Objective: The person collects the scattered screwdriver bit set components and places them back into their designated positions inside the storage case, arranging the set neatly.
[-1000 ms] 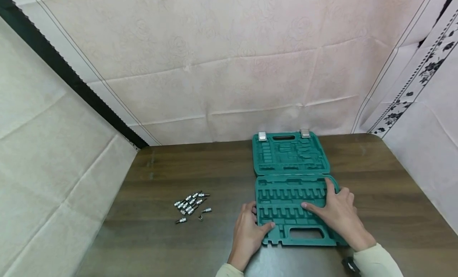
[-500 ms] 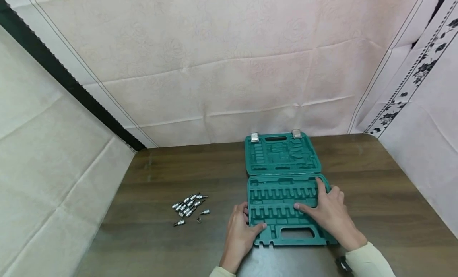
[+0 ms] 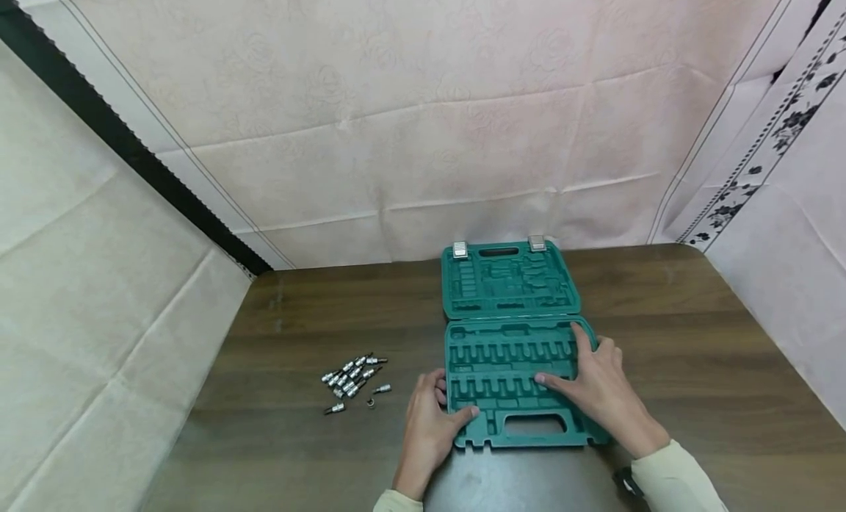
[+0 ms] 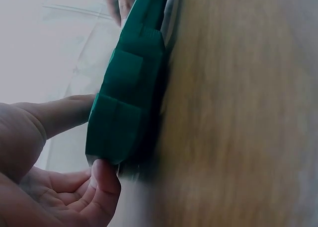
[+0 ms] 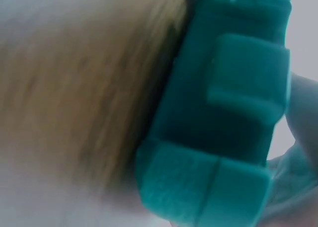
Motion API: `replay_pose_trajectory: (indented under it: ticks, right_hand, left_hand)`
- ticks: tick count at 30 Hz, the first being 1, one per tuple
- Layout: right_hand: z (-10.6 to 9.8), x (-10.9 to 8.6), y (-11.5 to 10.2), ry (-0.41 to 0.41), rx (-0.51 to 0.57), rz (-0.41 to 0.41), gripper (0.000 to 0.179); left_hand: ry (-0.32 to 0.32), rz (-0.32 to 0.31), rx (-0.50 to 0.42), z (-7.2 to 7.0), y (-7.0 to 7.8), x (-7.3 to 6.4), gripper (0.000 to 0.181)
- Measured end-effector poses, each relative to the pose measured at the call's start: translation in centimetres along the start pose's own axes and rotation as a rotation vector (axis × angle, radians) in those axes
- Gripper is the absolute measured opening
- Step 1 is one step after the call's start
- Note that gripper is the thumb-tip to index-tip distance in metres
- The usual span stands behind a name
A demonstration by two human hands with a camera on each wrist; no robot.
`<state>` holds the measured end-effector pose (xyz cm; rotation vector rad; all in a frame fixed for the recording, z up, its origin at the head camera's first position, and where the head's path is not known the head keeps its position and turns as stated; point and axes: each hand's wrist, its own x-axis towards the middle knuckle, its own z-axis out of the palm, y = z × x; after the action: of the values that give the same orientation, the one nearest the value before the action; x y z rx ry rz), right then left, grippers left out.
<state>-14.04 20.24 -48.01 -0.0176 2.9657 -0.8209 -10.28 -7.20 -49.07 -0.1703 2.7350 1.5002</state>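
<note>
An open green plastic tool case (image 3: 512, 366) lies on the table, its lid folded back and its moulded slots bare. My left hand (image 3: 428, 427) grips the case's left side near the front, thumb over the rim and fingers against the side wall. In the left wrist view, the left fingers (image 4: 106, 185) curl at the case's green edge. My right hand (image 3: 604, 387) holds the right side, with its thumb laid across the slots and another finger up at the rim. The right wrist view shows the case wall (image 5: 213, 113) close up; most of that hand is hidden there.
A pile of silver bit sockets (image 3: 350, 376) lies left of the case on the wooden table (image 3: 297, 453). Two metal latches (image 3: 537, 243) sit on the lid's far edge. Pale patterned cloth (image 3: 396, 130) hangs behind the table and along both sides.
The case has slid to the left across the table, both hands moving with it and keeping their hold. The sockets have stayed in place.
</note>
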Motion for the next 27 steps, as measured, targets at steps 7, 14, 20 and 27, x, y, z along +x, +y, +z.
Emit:
replay_pose_trajectory:
  ticks: [7,14,20,27]
  right_hand:
    - [0.0,0.0,-0.2,-0.022,0.018,-0.008,0.123]
    - [0.1,0.1,-0.2,-0.038,0.089,-0.04,0.12]
    - [-0.1,0.2,0.4,-0.028,0.203,-0.047,0.114]
    - [-0.7,-0.4,2.1,-0.019,0.42,-0.078,0.062]
  left_hand:
    - [0.0,0.016,0.0,-0.7,-0.6,0.1,0.079]
    - [0.008,0.014,0.007,-1.6,-1.1,0.4,0.076]
    - [0.002,-0.016,0.021,-2.2,-1.5,0.5,0.077]
    - [0.003,-0.035,0.04,-2.9,-1.9,0.8,0.076]
